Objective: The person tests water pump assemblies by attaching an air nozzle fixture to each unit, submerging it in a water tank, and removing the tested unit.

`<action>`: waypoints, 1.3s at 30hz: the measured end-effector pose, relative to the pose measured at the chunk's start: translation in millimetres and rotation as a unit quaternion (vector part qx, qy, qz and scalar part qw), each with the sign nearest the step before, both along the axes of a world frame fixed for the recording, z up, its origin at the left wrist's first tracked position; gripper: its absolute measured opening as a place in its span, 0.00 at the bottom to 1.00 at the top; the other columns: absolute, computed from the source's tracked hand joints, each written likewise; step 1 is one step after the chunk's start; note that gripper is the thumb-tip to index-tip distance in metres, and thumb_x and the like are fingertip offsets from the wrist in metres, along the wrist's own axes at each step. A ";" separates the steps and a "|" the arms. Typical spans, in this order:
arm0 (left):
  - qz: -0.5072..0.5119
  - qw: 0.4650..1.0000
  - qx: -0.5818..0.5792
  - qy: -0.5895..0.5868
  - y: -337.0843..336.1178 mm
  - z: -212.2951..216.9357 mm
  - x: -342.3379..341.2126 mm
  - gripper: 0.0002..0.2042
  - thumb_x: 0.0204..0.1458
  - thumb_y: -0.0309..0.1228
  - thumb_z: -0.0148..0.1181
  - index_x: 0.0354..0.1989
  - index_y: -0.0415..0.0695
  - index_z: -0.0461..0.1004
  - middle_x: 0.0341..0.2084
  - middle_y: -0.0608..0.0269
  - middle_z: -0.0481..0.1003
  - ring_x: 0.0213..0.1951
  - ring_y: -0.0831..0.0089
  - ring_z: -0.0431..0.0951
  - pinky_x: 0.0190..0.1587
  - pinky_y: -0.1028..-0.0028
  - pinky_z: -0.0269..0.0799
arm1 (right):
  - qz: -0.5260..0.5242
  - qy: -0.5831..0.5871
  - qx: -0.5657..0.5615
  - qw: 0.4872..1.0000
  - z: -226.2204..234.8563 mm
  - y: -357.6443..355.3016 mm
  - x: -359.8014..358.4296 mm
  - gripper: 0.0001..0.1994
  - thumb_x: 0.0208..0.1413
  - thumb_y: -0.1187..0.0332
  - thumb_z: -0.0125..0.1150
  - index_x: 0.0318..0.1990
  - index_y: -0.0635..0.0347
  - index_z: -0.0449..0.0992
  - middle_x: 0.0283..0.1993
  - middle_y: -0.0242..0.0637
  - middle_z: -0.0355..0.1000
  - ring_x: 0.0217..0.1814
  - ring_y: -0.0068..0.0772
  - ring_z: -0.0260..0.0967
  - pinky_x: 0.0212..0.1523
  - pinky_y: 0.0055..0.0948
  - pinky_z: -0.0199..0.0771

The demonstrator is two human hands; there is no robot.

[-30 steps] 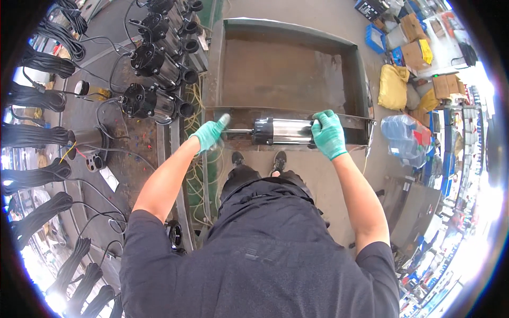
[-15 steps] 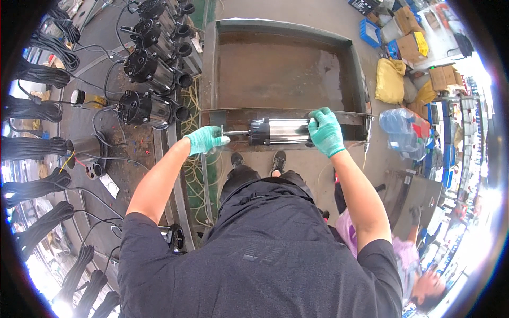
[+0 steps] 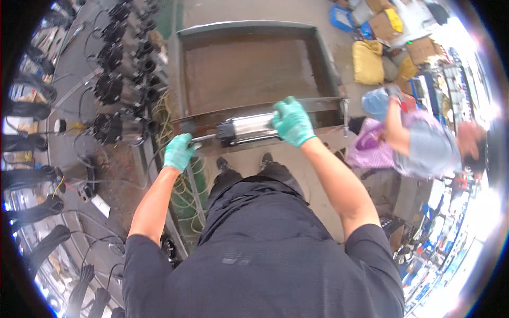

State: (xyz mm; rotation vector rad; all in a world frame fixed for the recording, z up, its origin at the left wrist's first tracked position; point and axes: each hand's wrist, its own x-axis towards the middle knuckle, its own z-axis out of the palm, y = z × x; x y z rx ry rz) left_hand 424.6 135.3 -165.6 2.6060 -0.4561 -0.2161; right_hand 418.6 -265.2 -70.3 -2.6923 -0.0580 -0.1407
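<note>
A pump motor (image 3: 253, 128), a shiny metal cylinder with a black left end, lies sideways at the near edge of a metal tank (image 3: 179, 74) of brownish liquid. My right hand (image 3: 293, 123), in a green glove, is closed round the cylinder's right end and hides it. From the black end a thin metal shaft (image 3: 205, 138) sticks out leftward. The gloved fingers of my left hand (image 3: 179, 152) are closed at the shaft's outer tip, which they cover. The motor tilts slightly, its right end farther from me.
Several similar pump motors (image 3: 108, 127) with black cables stand on the bench at left, beside bundled black cables (image 3: 29, 172). Yellow hoses (image 3: 165, 119) lie between bench and tank. At right, another person (image 3: 432, 140) stands near a yellow bag (image 3: 368, 64) and shelves.
The whole view has swung, shifting tank, motor and bench leftward. The motor has gone from level to slightly tilted in the same grip. The other person has moved up the right side.
</note>
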 end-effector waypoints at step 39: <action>0.569 0.528 -0.601 0.190 -15.8 32.9 -26.4 0.19 0.67 0.50 0.61 0.29 0.50 0.75 0.16 0.70 0.71 0.14 0.78 0.67 0.15 0.75 0.54 | 0.146 -0.052 0.064 0.986 24.2 13.7 -9.5 0.13 0.58 0.67 0.69 0.48 0.60 0.80 0.42 0.46 0.79 0.45 0.53 0.76 0.50 0.47 0.77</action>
